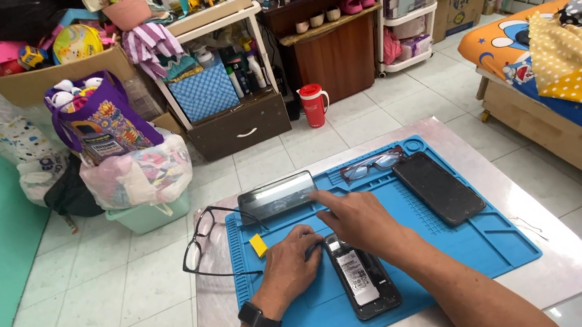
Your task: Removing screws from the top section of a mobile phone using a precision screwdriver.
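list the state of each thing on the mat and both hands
opened phone: back cover off, insides showing, flat on blue mat
black phone: screen dark, lying flat
grey panel: at mat's far edge, tilted
red glasses: folded, on mat
black glasses: unfolded, beside mat
yellow pick: lying loose
left hand: resting beside opened phone's top
right hand: over phone, forefinger out toward panel

Low table (544, 265) carries a blue mat (467, 245) and black glasses (201, 246).
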